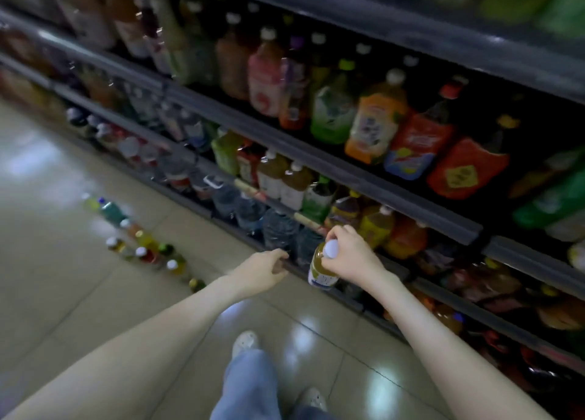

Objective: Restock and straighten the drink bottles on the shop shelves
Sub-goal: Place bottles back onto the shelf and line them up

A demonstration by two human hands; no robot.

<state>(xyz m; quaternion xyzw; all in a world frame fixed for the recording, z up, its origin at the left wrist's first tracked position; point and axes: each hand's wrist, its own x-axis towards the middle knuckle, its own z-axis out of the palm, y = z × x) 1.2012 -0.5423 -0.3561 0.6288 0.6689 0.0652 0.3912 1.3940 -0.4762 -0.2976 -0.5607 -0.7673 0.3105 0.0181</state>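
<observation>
Jeans [250, 384] and shoes [245, 342] are seen closest, on the tiled floor [79, 293]. Further out, a yellow bottle [320, 269] is gripped round its white-capped neck by the right hand [351, 256]. It is kept upright just before the bottom shelf [354, 302], probably so that it can be set in standing. The left hand [264, 270] is loosely curled with nothing held, at the shelf edge, perhaps for steadying; contact cannot be told. Spare bottles [142, 245] are lined along the floor, seemingly stock awaiting shelving.
</observation>
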